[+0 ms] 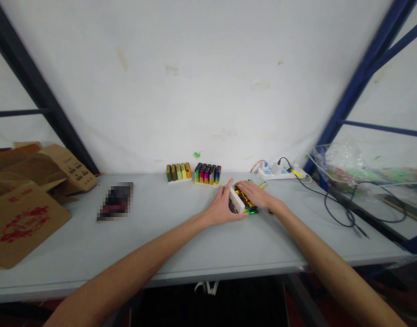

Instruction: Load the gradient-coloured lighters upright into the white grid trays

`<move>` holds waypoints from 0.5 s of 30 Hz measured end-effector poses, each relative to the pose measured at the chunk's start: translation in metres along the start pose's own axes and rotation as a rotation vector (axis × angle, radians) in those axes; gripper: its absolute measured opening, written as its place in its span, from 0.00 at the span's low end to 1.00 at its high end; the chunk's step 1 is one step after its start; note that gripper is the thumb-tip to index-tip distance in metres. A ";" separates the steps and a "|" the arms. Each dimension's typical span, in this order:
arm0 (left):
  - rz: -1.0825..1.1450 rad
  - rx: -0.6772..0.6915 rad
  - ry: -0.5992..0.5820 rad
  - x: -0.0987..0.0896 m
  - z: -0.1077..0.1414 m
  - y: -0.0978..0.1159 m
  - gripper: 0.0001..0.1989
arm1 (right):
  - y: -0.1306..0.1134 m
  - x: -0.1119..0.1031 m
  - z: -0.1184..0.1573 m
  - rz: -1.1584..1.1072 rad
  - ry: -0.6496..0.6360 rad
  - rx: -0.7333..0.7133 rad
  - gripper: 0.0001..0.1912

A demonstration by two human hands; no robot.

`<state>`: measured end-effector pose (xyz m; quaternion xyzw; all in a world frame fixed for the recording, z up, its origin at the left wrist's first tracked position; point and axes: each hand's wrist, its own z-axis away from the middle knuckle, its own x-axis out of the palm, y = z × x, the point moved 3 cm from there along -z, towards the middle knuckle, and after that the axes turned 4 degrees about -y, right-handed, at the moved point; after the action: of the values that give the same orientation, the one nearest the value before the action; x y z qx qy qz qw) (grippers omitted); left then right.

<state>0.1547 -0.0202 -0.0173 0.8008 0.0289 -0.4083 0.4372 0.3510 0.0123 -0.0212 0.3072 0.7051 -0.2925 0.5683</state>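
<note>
My left hand [223, 208] grips a white tray [237, 200] by its sides, tilted up on edge, with its dark openings partly showing. Against its right side lie shiny gold and green lighters [246, 199]. My right hand [253, 192] rests over these lighters, its fingers curled on them near the tray; how firmly it holds them is hard to see. Behind and to the left, two filled blocks stand upright near the wall: one of green, brown and yellow lighters [179, 172], the other of multicoloured lighters with black tops [207, 174].
Cardboard boxes [34, 222] crowd the left end of the grey table [154, 245]. A blurred dark item [116, 201] lies nearby. At the right are a white power strip [276, 171], black cables [347, 222], clear plastic bags [344, 159] and a blue metal frame [351, 91].
</note>
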 end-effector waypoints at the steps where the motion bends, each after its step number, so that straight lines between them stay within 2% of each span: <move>1: -0.002 -0.001 -0.001 0.000 0.000 0.000 0.68 | 0.005 0.000 0.002 -0.058 -0.018 0.033 0.24; 5: -0.008 -0.007 0.002 0.000 0.001 -0.003 0.67 | 0.017 0.002 0.011 -0.264 -0.075 0.161 0.28; 9: -0.015 -0.006 0.007 0.000 0.001 -0.003 0.66 | 0.019 -0.001 0.012 -0.381 -0.081 0.257 0.32; 15: -0.016 0.008 0.014 0.000 0.001 -0.003 0.65 | 0.025 -0.004 0.015 -0.337 -0.080 0.307 0.33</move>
<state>0.1529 -0.0188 -0.0192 0.8052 0.0364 -0.4064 0.4304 0.3802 0.0171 -0.0213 0.2562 0.6704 -0.4989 0.4858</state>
